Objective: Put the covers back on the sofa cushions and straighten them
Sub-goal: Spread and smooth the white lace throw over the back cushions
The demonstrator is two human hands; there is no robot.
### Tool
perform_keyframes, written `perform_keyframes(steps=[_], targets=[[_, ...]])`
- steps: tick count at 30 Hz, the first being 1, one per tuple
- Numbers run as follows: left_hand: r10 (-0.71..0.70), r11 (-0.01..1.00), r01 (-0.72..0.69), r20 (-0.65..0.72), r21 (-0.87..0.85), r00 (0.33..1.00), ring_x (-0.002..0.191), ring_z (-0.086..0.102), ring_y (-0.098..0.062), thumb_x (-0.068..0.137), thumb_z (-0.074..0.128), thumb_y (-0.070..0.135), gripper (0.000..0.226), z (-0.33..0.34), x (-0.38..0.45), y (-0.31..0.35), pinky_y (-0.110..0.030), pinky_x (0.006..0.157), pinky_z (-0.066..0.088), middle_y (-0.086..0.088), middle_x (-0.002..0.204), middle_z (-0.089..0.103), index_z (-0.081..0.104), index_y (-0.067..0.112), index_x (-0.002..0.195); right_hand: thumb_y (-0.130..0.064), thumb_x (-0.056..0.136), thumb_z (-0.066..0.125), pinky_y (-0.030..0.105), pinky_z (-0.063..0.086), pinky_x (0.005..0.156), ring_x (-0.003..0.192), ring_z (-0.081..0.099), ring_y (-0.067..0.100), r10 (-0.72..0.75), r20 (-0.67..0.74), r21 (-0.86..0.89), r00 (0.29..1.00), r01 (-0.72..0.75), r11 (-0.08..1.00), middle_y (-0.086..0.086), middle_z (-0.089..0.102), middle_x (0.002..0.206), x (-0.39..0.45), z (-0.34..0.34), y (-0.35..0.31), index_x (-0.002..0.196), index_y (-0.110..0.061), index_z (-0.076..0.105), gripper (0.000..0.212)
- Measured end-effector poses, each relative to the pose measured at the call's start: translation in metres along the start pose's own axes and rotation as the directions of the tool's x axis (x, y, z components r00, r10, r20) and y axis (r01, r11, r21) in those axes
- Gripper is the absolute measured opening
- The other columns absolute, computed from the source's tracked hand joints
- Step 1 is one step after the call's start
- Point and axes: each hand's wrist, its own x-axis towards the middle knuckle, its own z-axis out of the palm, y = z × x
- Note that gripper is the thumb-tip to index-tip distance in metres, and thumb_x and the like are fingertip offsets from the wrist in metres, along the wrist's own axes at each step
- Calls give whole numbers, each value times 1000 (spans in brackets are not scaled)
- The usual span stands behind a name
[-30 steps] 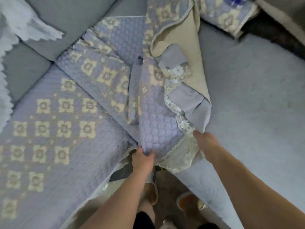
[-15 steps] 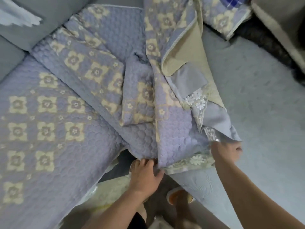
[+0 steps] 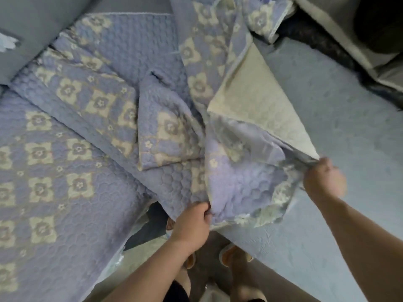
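Sofa seat filling most of the frame: on the left a cushion (image 3: 50,171) already dressed in a lilac quilted cover with cream flower squares, on the right a bare pale-blue cushion (image 3: 340,131) with a faint embossed pattern. Grey backrest (image 3: 32,22) across the upper left. Dark gap and a grey fabric edge in the upper right corner. Floor (image 3: 139,256) showing pale at the bottom centre, with two slippers (image 3: 229,255) there.

Loose cover (image 3: 239,177) bunched in the centre of the frame, lying partly over the dressed cushion and partly over the bare one, one corner folded back so the cream underside (image 3: 257,99) faces up. Lace trim along its lower edge.

Left hand (image 3: 192,225) at lower centre, fingers curled, pinching the cover's near hem. Right hand (image 3: 325,182) at the right, fist clenched on the cover's lace corner, fabric drawn taut between the two grips.

Hard to make out: right hand and the lace beside it smeared by motion blur, so individual fingers unreadable. Far end of the cover cut off by the top edge. Another patterned piece (image 3: 261,20) at the top centre, partly cropped; whether it belongs to the same cover cannot be told. White scalloped scrap (image 3: 6,43) at the far left edge, mostly out of frame. Legs and slippers partly hidden behind the forearms
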Motion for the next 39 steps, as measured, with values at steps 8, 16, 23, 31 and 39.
perform_keyframes(steps=[8,16,23,31,39], targets=[[-122,927,19,252,374,960,137,35,-26,98,46,40,52,51,-13,1,-40,113,34,-1,150,38,35,34,148,-46,96,32,41,54,80,99,67,39,331,461,-227,824,-251,941,22,70,97,-112,56,227,92,4,68,62],[-161,971,179,-121,159,980,124,49,-29,92,60,38,42,93,-15,22,-41,103,41,-6,134,52,52,22,130,-40,88,52,51,23,110,132,31,39,-121,-251,-5,961,124,992,22,39,144,-23,3,173,137,-8,43,60],[-192,981,179,-356,-69,915,116,51,-30,96,56,31,39,164,-18,85,-42,93,44,-9,132,50,47,17,132,-38,94,54,51,36,104,131,40,49,170,285,-4,943,-176,984,30,33,148,19,28,277,156,-15,-1,86],[-210,947,239,-153,215,966,143,30,-32,97,58,28,69,187,-34,124,-45,115,32,-7,160,25,23,29,157,-17,91,43,33,51,90,113,65,25,200,468,-455,861,40,890,7,65,125,-58,25,479,136,-13,52,46],[-238,893,174,108,415,965,146,28,-22,99,50,35,61,187,-4,146,-34,116,29,0,164,17,29,26,156,-12,92,46,41,50,81,100,62,38,-10,262,-69,965,29,997,18,59,115,-4,5,390,111,-8,56,22]])
